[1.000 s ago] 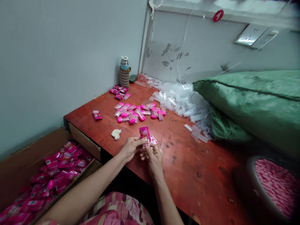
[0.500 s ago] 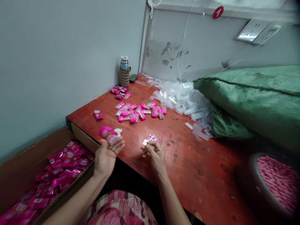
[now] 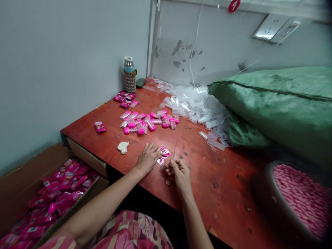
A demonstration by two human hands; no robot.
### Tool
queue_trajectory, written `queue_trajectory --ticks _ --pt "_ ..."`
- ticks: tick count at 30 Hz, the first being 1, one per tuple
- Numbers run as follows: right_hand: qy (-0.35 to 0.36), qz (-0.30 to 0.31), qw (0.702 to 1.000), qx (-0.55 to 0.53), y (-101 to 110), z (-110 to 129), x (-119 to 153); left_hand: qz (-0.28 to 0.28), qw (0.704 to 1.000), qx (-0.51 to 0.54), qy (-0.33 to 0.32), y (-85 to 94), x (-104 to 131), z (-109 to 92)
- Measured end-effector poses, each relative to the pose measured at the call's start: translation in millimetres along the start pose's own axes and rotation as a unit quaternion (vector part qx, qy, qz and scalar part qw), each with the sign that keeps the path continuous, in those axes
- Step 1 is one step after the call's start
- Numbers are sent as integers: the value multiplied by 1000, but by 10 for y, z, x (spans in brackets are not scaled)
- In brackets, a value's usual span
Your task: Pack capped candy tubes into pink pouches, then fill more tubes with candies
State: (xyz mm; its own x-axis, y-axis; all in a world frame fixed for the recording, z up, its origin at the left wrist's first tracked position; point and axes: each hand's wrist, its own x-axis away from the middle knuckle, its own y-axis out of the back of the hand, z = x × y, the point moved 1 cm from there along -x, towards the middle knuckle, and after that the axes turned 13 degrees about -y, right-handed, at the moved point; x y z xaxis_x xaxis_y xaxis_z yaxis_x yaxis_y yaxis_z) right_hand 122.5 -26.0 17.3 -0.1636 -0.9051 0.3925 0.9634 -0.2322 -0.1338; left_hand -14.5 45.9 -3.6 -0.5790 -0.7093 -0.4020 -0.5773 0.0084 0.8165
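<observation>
While the left hand (image 3: 148,159) lies open at the pink sheet (image 3: 164,155), the right hand (image 3: 182,173) is curled nearby.
Whether the right hand grips something, one cannot tell.

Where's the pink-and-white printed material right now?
The printed material lies near the middle of the head view, on the red table, between the left hand and the right hand.

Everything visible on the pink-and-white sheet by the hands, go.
The sheet is small, thin and glossy, like paper or plastic; any print is too small to read, and whether it is one layer or several is unclear. It lies flat on the red table. The left hand reaches its left edge, apparently touching; the right hand is near its lower right side.
</observation>
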Motion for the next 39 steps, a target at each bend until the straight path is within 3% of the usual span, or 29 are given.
queue_trajectory --ticks 6,9,12,15,19,21,23,24,26,29,30,32,34,36,37,39 --pt "40 -61 997 -4 -44 42 -89 -93 991 99 -13 38 43 -26" --pt "63 -45 997 -26 -108 68 -160 -157 965 211 13 124 58 -169" --pt "51 6 998 -41 -141 125 -205 -189 913 343 109 229 97 -289" --pt "26 64 998 0 -145 234 -227 -160 842 463 226 314 144 -287" --pt "11 174 971 163 -225 427 -364 -106 746 580 310 389 215 -167" --pt "66 156 949 265 -324 542 -538 -126 724 590 335 421 258 -114" --pt "171 81 904 384 -464 669 -778 -150 708 591 357 447 301 -84" --pt "233 45 861 451 -546 733 -911 -161 698 592 369 457 323 -76" --pt "341 7 737 583 -719 844 -1182 -178 677 595 395 475 363 -66" --pt "428 37 544 721 -902 945 -1537 -208 642 605 424 514 418 -45" --pt "441 52 500 744 -925 962 -1627 -220 629 609 431 531 435 -33" --pt "455 83 449 765 -908 974 -1754 -249 601 617 442 570 462 -2" --pt "458 110 441 764 -825 962 -1805 -279 576 626 446 605 474 34" --pt "449 129 467 751 -706 934 -1776 -302 554 635 446 628 467 68" --pt "438 132 494 739 -643 917 -1731 -311 542 641 445 633 455 82" --pt "400 112 577 703 -522 876 -1577 -331 513 657 442 631 422 102"
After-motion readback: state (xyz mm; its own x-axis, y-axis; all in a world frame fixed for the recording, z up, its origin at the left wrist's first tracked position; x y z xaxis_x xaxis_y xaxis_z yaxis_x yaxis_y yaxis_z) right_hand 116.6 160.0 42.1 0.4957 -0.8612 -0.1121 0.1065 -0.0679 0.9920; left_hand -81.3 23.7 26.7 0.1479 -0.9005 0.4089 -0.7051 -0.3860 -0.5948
